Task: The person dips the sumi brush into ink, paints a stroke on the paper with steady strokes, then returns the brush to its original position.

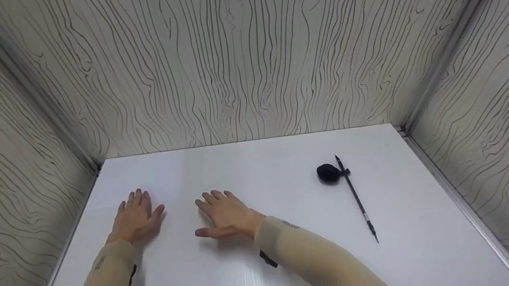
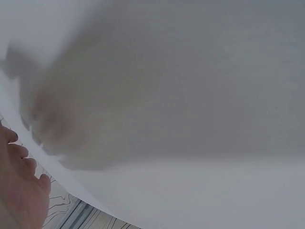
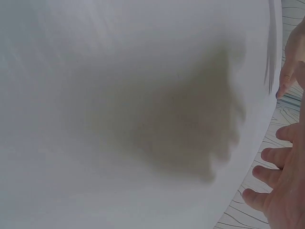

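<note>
Palm down over the white table, my left hand point(image 1: 134, 220) has its fingers straight and its thumb out to the side. My right hand point(image 1: 226, 214) is to its right, fingers spread and pointing up-left, also with nothing in it. Shadows of the hands fall on the tabletop in both wrist views, where the left fingers point(image 2: 21, 164) and right fingers point(image 3: 269, 176) show at the edges. Well to the right of both hands lies a slim black pen-like stick point(image 1: 356, 198) with pointed ends. A round black object point(image 1: 328, 174) sits against its upper part, joined by a small tab.
The white tabletop point(image 1: 257, 170) is bounded by wood-grain patterned panels at the back point(image 1: 230, 71), left and right. Grey metal strips point(image 1: 461, 194) run along the side edges and corners.
</note>
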Available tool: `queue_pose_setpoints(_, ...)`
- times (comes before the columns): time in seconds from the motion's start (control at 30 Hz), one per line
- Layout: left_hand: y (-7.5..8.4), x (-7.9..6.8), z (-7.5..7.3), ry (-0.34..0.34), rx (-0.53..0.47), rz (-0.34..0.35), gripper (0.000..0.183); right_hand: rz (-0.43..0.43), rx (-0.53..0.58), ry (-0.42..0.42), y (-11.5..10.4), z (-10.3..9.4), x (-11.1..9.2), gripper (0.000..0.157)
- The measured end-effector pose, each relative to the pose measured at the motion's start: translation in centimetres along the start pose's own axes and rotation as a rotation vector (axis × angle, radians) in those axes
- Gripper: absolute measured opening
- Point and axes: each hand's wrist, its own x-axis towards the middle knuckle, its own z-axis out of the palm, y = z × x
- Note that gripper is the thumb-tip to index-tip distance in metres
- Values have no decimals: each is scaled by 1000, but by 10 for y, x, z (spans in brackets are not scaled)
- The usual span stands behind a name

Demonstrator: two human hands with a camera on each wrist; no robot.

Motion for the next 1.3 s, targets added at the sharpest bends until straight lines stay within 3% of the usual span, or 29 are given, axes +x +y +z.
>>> queue_pose_setpoints(0.4, -4, -12, 6, -2, -20, -12, 87, -28, -53, 2, -4, -1, 8, 97)
queue_pose_setpoints(0.63, 0, -16, 7, -2, -50, -10, 87, -25, -49, -19, -2, 1, 9, 99)
queue_pose_setpoints(1.03, 8, -19, 9, -19, -10, -18, 88, -32, -96, -50, -4, 0, 14, 102)
queue_pose_setpoints(1.3, 18, -16, 11, -91, -4, -46, 94, -23, -121, -55, -4, 1, 17, 106)
